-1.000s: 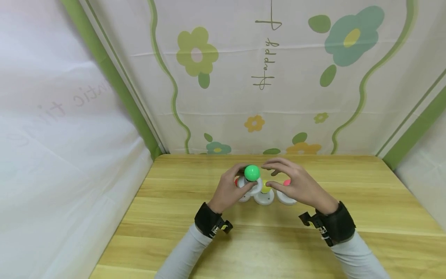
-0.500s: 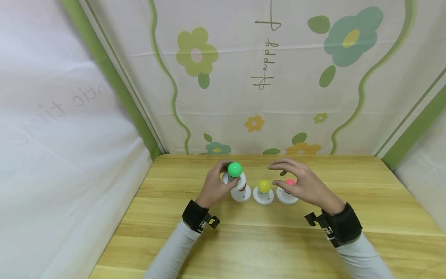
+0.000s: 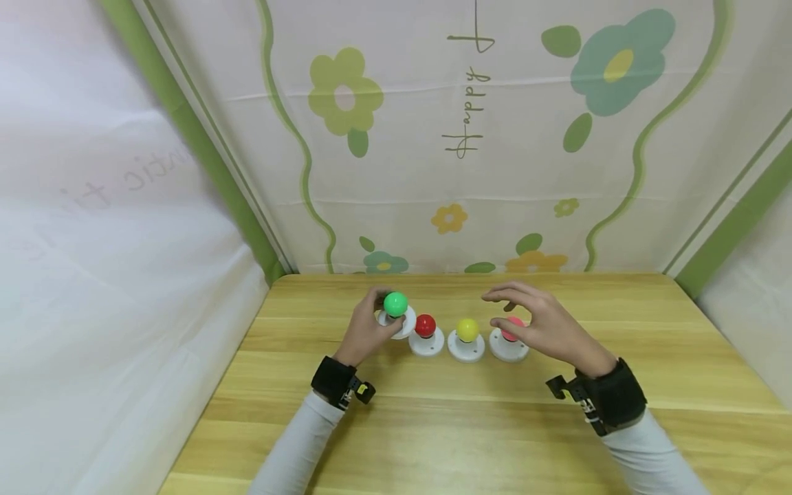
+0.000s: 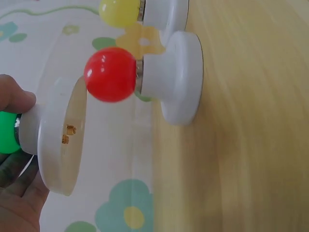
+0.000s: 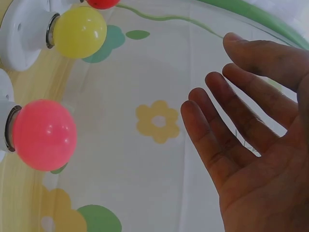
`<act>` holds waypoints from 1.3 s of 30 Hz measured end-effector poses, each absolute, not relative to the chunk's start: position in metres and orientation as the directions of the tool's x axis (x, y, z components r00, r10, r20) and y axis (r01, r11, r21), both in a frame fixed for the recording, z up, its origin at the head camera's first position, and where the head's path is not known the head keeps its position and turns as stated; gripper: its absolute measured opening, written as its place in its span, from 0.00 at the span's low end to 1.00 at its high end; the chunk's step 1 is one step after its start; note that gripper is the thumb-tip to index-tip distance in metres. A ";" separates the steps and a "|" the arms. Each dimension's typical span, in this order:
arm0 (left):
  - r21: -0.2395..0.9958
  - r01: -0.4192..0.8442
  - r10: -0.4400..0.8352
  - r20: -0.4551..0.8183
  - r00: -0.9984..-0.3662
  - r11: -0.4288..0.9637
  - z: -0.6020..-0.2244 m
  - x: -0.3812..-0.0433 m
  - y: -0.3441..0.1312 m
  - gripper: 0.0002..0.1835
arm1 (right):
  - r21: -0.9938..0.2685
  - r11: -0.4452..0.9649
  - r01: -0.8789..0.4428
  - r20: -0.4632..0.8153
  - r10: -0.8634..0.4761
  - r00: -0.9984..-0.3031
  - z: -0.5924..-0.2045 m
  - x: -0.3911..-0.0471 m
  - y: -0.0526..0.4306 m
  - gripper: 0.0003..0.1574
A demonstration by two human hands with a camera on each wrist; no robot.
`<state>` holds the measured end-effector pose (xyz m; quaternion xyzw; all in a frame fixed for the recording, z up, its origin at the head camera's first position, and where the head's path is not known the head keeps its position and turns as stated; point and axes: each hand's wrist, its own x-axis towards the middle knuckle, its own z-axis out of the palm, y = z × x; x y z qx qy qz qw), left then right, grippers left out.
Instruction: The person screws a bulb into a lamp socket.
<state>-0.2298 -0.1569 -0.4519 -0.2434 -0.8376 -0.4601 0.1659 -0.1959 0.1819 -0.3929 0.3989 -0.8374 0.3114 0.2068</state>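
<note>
My left hand (image 3: 365,330) grips a white round lamp holder (image 4: 60,140) with a green bulb (image 3: 395,304) in it, raised above the table. The left wrist view shows the holder's hollow underside with two brass terminals. Just right of it, a red bulb (image 3: 425,325) stands upright in its own white holder (image 4: 181,79) on the table. A yellow bulb (image 3: 467,330) in a holder comes after it in the row. At the right end is a pink bulb (image 5: 44,135), partly hidden in the head view by my right hand (image 3: 544,326), which hovers above it with fingers relaxed and holding nothing.
The wooden table (image 3: 445,433) ends at the back against a white curtain (image 3: 408,172) printed with flowers. Another white curtain (image 3: 124,275) hangs along the left side. Both wrists wear black bands with small cameras.
My left hand has carried the green bulb and its holder leftward, past the red bulb, and lower. The right hand has drawn slightly right, uncovering the yellow bulb.
</note>
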 end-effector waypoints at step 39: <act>0.776 0.274 0.261 0.146 -0.954 0.569 -0.488 -0.235 -0.174 0.28 | -0.390 0.490 -0.779 0.556 -0.549 -0.624 -0.400 -0.199 0.183 0.19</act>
